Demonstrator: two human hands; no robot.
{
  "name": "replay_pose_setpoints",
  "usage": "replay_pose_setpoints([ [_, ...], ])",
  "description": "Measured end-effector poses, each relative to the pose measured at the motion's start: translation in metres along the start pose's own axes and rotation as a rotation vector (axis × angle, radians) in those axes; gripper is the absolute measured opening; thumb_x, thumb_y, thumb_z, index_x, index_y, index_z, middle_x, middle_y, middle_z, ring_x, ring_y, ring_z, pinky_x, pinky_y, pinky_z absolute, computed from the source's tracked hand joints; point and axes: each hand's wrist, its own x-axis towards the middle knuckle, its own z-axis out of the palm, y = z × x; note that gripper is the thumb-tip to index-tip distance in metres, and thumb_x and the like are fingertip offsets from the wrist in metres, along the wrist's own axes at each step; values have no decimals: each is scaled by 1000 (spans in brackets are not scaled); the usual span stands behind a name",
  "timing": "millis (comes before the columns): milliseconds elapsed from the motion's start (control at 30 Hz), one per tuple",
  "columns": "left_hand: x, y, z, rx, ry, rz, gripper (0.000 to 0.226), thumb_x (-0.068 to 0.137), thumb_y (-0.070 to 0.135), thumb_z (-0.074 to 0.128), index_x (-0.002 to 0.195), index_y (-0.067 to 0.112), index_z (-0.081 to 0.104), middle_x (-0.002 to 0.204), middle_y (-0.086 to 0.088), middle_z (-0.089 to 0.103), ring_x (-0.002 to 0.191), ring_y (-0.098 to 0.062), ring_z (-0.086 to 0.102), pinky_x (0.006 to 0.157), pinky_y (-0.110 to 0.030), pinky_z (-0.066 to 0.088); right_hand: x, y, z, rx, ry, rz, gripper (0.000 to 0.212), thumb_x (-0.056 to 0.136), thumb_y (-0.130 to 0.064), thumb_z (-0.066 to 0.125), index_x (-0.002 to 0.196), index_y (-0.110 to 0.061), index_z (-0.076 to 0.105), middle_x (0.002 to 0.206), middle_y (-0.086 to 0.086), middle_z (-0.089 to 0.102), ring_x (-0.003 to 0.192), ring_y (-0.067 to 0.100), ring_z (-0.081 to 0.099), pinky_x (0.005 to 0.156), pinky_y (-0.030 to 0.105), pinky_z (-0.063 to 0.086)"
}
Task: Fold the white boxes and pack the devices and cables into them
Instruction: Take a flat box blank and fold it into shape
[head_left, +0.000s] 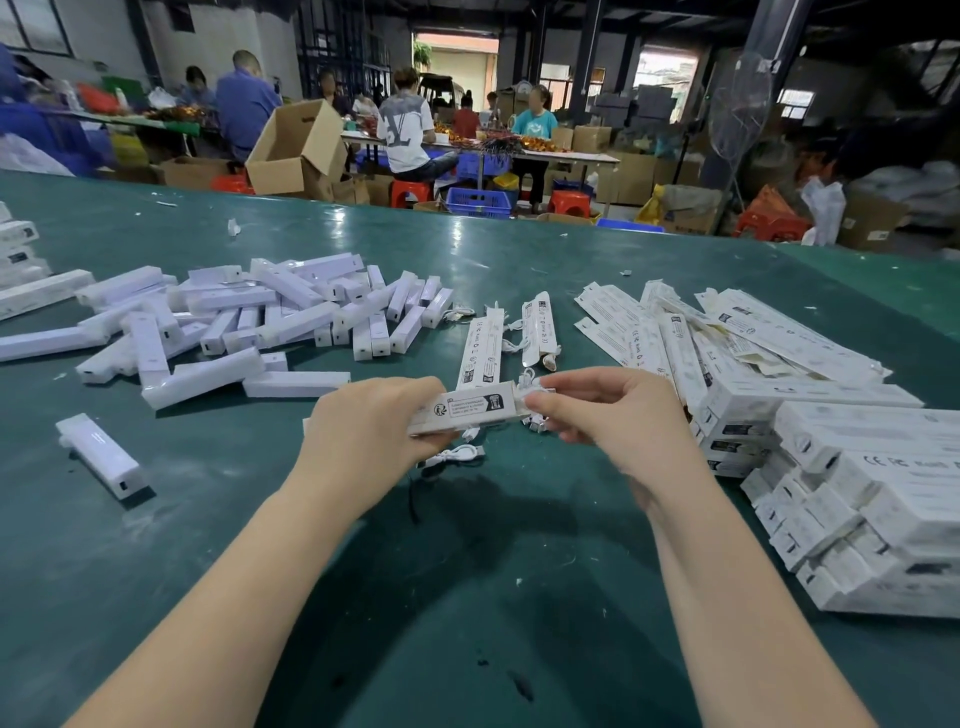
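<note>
From the head camera, both hands meet over the green surface (467, 597) on one white box (467, 410). The left hand (369, 436) has its fingers curled round the box's left end, thumb on top, holding it just above the surface with its printed side up. The right hand (602, 410) pinches at the box's open right end, its fingers (545, 402) pressed together on the flap there; what exactly sits between them I cannot tell. A white cable (457, 454) lies on the surface just below the left fingers. Beyond the fingertips lie two flat unfolded boxes (483, 343), with small cables beside them. Farther left of the left fingers spreads a loose pile of white devices (270, 317), and one lone device (101, 457) lies apart, nearer the person. Right of the right fingers are stacked packed boxes (857, 509), with a fan of flat box blanks (727, 332) behind them.
</note>
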Motion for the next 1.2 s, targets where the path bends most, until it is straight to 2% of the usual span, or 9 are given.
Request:
replay_pose_setpoints([
  [133,0,2,1,15,-56,-87,33,83,58,60,83,26,53,60,13,40,68,-19,42,54,-31,25,2,1,-3,43,4,50,15,70,-7,85,82,-9,76,73,5,76,58,9,68,56,15,52],
  [233,0,2,2,29,-92,-112,35,84,60,57,82,26,50,66,10,47,70,-19,44,55,-32,28,2,1,-4,22,2,45,16,69,-4,85,82,-7,76,72,6,75,60,9,69,57,15,53],
  [400,1,4,0,71,-133,-70,35,85,61,54,89,26,56,81,8,61,71,-18,44,54,-32,28,1,5,0,9,-8,39,17,67,-4,87,80,-7,76,73,6,75,63,10,71,58,15,53],
  [600,0,6,-2,44,-126,-78,33,86,58,57,92,26,57,84,8,62,72,-18,44,62,-33,41,3,9,6,199,45,72,23,67,-2,86,87,2,74,72,11,74,56,11,66,57,14,51],
  [833,0,9,0,17,-110,-75,32,87,57,57,93,25,57,84,7,63,73,-18,48,63,-34,43,3,13,13,447,100,125,17,68,-2,84,82,-2,75,80,12,75,62,11,68,60,15,53],
  [900,0,8,0,9,-98,-71,32,87,57,57,94,26,58,84,8,63,73,-18,48,64,-34,43,2,12,13,347,125,81,17,69,-7,85,82,-6,75,74,7,75,58,8,65,55,13,50],
  [1000,0,5,1,6,-90,-82,32,85,59,58,91,27,58,80,8,62,71,-17,45,61,-32,40,0,9,11,54,81,2,13,71,-17,86,80,-15,77,68,0,74,48,2,58,46,12,43],
  [1100,-1,4,4,-64,-94,-83,30,83,57,61,79,30,50,63,11,49,68,-19,44,56,-31,36,-1,5,9,-32,-9,-31,8,73,-18,84,77,-19,77,72,-2,75,43,4,52,42,14,40],
  [1200,-1,2,5,-71,-118,-64,30,83,56,63,80,27,53,63,10,48,68,-20,46,58,-32,39,-1,6,9,-94,-14,-74,7,76,-18,83,81,-17,78,72,1,75,42,7,53,42,15,40],
])
